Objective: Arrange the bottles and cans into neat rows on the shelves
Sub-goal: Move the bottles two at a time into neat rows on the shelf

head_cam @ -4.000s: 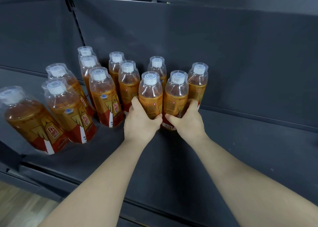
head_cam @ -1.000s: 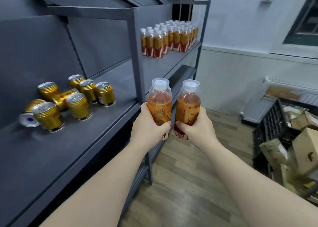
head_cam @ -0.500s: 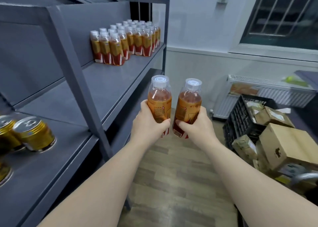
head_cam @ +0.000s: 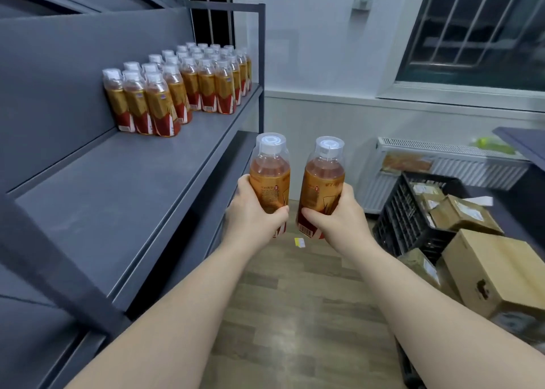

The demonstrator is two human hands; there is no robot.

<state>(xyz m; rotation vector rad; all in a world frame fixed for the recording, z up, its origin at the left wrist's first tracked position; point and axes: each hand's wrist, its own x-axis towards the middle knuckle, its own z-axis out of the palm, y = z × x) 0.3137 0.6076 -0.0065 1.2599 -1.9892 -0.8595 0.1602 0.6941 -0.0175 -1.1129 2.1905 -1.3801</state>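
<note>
Against 0.5 s ago: gold cans gone from the left edge of view, and the stocked bottles (head_cam: 188, 87) sit larger and nearer in frame. Both carried bottles are still in hand, with a wider gap between them than before. The left hand (head_cam: 253, 214) has its fingers and thumb wrapped round the lower label of the left bottle (head_cam: 269, 170). The right hand (head_cam: 339, 217) is wrapped likewise round the right bottle (head_cam: 323, 176). Both bottles are close to upright, white caps up, necks and shoulders clear above the hands, bases showing just below the fingers. They are not touching each other. Both are held in the air over the wooden floor (head_cam: 295, 315), just right of the front edge of the grey shelf (head_cam: 118, 188) and not on it. The stocked bottles stand in rows at the far end of that shelf, against the back panel and out to the end post (head_cam: 261, 64). Between their nearest row and the camera the shelf surface is bare and wide. A dark diagonal bar crosses the near left corner. To the right sit a black crate (head_cam: 410, 214) and a cardboard box (head_cam: 495, 273), with floor open between them and the shelf. A small yellow scrap (head_cam: 300, 242) lies on the floor below the bottles.
</note>
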